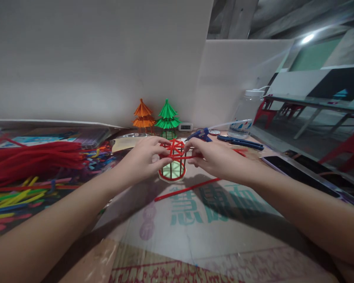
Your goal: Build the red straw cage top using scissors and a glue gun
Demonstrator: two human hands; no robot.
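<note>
A small round frame (pixel 171 174) with dark upright posts, a red ring base and red strips crossing on top stands on the table. My left hand (pixel 149 157) is at its left side, thumb and fingers closed on the left end of a red stick (pixel 182 157) lying across the frame's front. From the right, my right hand (pixel 209 157) pinches the same stick near its other end. Another red stick (pixel 184 190) lies on the table in front of the frame.
Orange (pixel 142 118) and green (pixel 167 118) tiered models stand behind. Red bundles (pixel 32 159) and coloured strips (pixel 14 200) lie left. A blue glue gun (pixel 202 135), dark blue cutter (pixel 240 142), clear bottle (pixel 244 114) and phone (pixel 297 175) are at right.
</note>
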